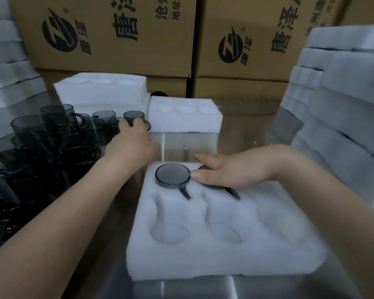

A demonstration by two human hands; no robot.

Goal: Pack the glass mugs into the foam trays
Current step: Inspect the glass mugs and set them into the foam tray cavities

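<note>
Here the packing is in its early part: the foam tray (225, 262) in front of the person has six round pockets, and only the far row is begun. The first mug (172, 175) sits in the far-left pocket, its handle pointing toward the person. The right hand (222, 171) lies over the second mug (217, 187) in the far-middle pocket, thumb and fingers curled round its top, so I judge it is seating this one. The left hand (132, 139) reaches to the group of loose mugs (52, 134) on the left and closes its fingers on the next mug (134, 116) at the group's right edge. The next move, I think, asks to lift that mug clear of its neighbours without knocking them, then to turn its handle into the slot of a free pocket. The mugs are dark smoky glass, smooth and cylindrical. The foam is white, soft-looking and slightly fuzzy, with rounded cut edges. The table (246, 130) is shiny metal.
</note>
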